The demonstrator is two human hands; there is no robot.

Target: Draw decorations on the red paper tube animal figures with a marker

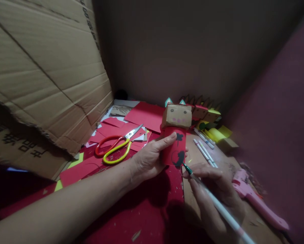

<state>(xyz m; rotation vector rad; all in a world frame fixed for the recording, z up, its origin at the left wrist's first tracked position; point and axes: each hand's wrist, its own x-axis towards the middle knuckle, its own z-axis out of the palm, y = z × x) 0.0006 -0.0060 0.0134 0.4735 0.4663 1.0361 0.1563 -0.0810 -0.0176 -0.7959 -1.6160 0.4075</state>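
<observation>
Upright in my left hand point(152, 157) is a paper figure with a red tube body point(168, 149) and a box-shaped cardboard head point(177, 116). The head has pointed light ears, drawn eyes and pink dots. My left thumb lies across the body's front; the other fingers are mostly behind it. Black shapes show on the red paper, the lower one partly filled inside an outline. My right hand point(215, 200) pinches a long white marker point(224, 211), whose green tip end is at the lower right edge of the body, close to the lower black shape.
Red-and-yellow scissors point(117, 145) lie on red paper scraps at the left. A large cardboard box point(47, 67) stands behind them. More markers point(205, 152), similar figures point(205, 113) and a pink glue gun point(260, 200) are on the right.
</observation>
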